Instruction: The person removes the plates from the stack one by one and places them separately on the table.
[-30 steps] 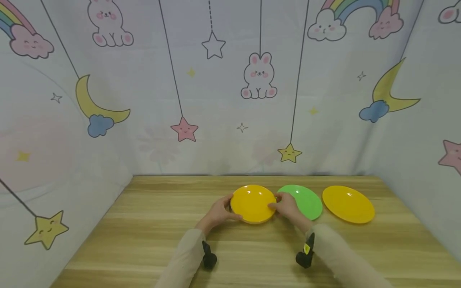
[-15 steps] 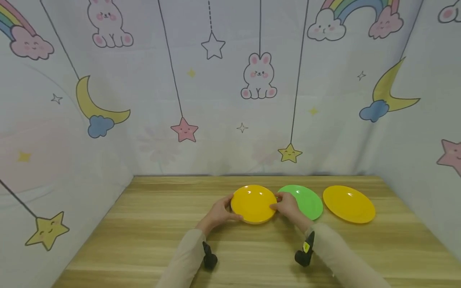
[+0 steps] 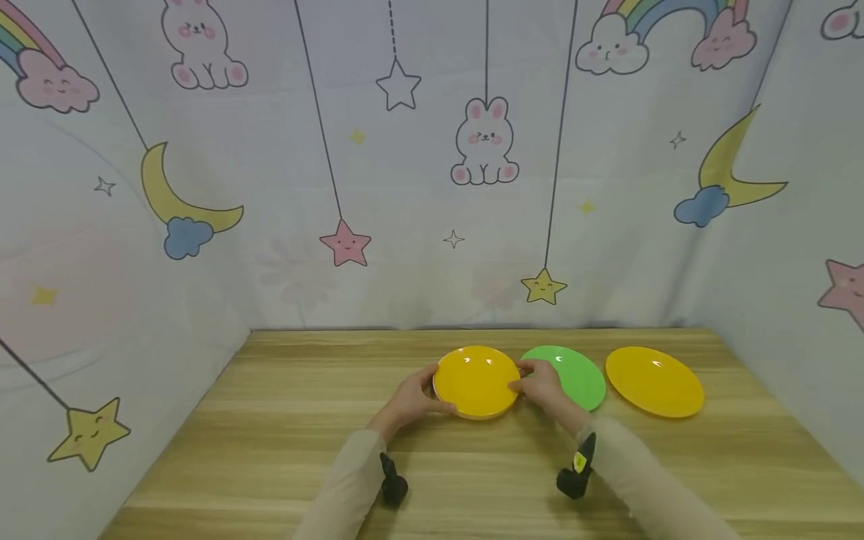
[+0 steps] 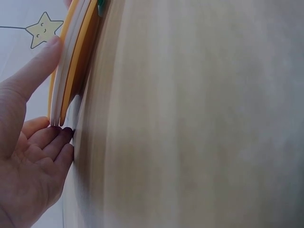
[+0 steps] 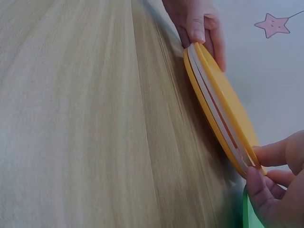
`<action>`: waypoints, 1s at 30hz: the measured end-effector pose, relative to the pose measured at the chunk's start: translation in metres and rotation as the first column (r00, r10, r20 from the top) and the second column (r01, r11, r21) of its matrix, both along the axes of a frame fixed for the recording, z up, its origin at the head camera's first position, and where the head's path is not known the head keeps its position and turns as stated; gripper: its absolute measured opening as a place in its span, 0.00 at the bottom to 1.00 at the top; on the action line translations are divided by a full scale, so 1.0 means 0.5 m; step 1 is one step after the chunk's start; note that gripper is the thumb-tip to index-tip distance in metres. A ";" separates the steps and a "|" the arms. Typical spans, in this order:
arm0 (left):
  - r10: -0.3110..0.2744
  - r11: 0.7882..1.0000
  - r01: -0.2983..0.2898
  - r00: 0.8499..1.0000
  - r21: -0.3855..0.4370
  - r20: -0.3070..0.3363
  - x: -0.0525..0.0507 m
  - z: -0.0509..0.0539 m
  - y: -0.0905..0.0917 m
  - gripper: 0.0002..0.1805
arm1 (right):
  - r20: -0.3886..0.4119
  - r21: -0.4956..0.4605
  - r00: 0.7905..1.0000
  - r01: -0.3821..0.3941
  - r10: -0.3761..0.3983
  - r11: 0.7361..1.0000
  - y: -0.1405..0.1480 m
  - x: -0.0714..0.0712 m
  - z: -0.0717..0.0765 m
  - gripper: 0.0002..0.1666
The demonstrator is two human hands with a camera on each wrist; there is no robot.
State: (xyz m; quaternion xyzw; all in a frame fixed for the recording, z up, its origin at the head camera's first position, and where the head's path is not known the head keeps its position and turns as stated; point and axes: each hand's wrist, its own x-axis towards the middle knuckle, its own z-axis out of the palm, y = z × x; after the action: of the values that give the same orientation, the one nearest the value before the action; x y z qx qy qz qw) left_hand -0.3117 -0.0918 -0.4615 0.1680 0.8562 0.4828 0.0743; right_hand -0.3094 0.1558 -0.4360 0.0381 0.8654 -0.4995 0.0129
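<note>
A stack of round plates (image 3: 476, 382), yellow on top, is held between both hands at mid-table. Side-on, the stacked plates (image 4: 72, 66) show white layers between yellow-orange ones. The left hand (image 3: 409, 403) grips the left rim; in the left wrist view that hand (image 4: 31, 164) has its thumb against the upper plate and its fingers curled at the lower edge. On the right rim, the right hand (image 3: 544, 387) pinches with thumb and fingers; the right wrist view shows this hand (image 5: 280, 190) at the layered edge (image 5: 228, 104), where narrow gaps show.
A green plate (image 3: 577, 379) lies just right of the stack, partly behind the right hand. Farther right is another yellow plate (image 3: 655, 382). The wooden table (image 3: 270, 450) meets patterned cloth walls (image 3: 405, 285) at the back and sides.
</note>
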 end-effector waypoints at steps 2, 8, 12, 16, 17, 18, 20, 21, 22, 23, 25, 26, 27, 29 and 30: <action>0.002 1.000 -0.002 1.000 -0.005 0.005 -0.001 0.000 0.000 0.50 | -0.013 -0.005 1.000 -0.003 0.003 1.000 0.001 0.001 0.001 0.29; 0.003 1.000 -0.003 1.000 -0.019 -0.003 -0.002 -0.001 0.000 0.50 | -0.042 -0.015 0.999 -0.020 0.019 1.000 0.004 0.001 0.002 0.29; 0.003 1.000 -0.003 1.000 -0.021 -0.004 -0.002 -0.001 0.000 0.51 | -0.042 -0.030 0.999 -0.035 0.034 0.999 0.005 0.002 0.003 0.29; 0.005 1.000 -0.005 1.000 -0.017 -0.001 -0.004 0.000 0.000 0.50 | -0.039 -0.040 0.998 -0.054 0.052 0.998 0.007 0.002 0.003 0.29; 0.005 1.000 -0.005 1.000 -0.016 0.000 -0.004 0.000 0.000 0.50 | -0.039 -0.043 0.998 -0.059 0.058 0.997 0.008 0.001 0.002 0.29; 0.006 1.000 -0.006 1.000 -0.014 0.002 -0.004 0.000 0.000 0.50 | -0.038 -0.048 0.997 -0.067 0.065 0.997 0.009 0.001 0.001 0.29; 0.006 1.000 -0.006 1.000 -0.013 0.003 -0.005 0.000 0.000 0.50 | -0.038 -0.060 0.996 -0.082 0.080 0.995 0.010 0.000 -0.001 0.29; 0.008 1.000 -0.008 1.000 -0.012 0.004 -0.005 0.000 0.000 0.50 | -0.037 -0.067 0.996 -0.088 0.086 0.994 0.011 -0.001 -0.003 0.29; 0.006 1.000 -0.006 1.000 -0.012 0.003 -0.005 0.000 0.000 0.50 | -0.036 -0.075 0.995 -0.093 0.090 0.993 0.011 -0.001 -0.004 0.29; 0.007 1.000 -0.007 1.000 -0.012 0.005 -0.005 0.000 0.000 0.50 | -0.036 -0.082 0.995 -0.095 0.092 0.992 0.012 -0.001 -0.006 0.29; 0.006 1.000 -0.006 1.000 -0.003 0.014 -0.005 0.000 0.001 0.50 | -0.041 -0.096 0.993 -0.111 0.107 0.989 0.015 -0.002 -0.009 0.29; 0.006 1.000 -0.006 1.000 0.006 0.024 -0.004 0.001 0.001 0.51 | -0.046 -0.105 0.992 -0.120 0.115 0.987 0.016 -0.002 -0.011 0.29; 0.004 1.000 -0.005 0.999 0.018 0.035 -0.003 0.002 0.001 0.51 | -0.052 -0.114 0.991 -0.126 0.120 0.985 0.017 -0.002 -0.013 0.29; 0.001 0.999 -0.004 0.998 0.042 0.057 -0.002 0.004 0.001 0.51 | -0.065 -0.129 0.988 -0.148 0.140 0.981 0.020 -0.002 -0.016 0.29; -0.001 0.999 -0.003 0.998 0.052 0.065 -0.001 0.005 0.001 0.51 | -0.074 -0.134 0.985 -0.163 0.154 0.977 0.021 -0.002 -0.017 0.29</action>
State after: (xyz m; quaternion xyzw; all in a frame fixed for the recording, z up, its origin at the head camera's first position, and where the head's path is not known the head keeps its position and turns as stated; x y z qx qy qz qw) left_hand -0.3124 -0.0912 -0.4591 0.1536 0.8407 0.5101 0.0977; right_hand -0.3103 0.1664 -0.4447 -0.0477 0.8285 -0.5573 0.0281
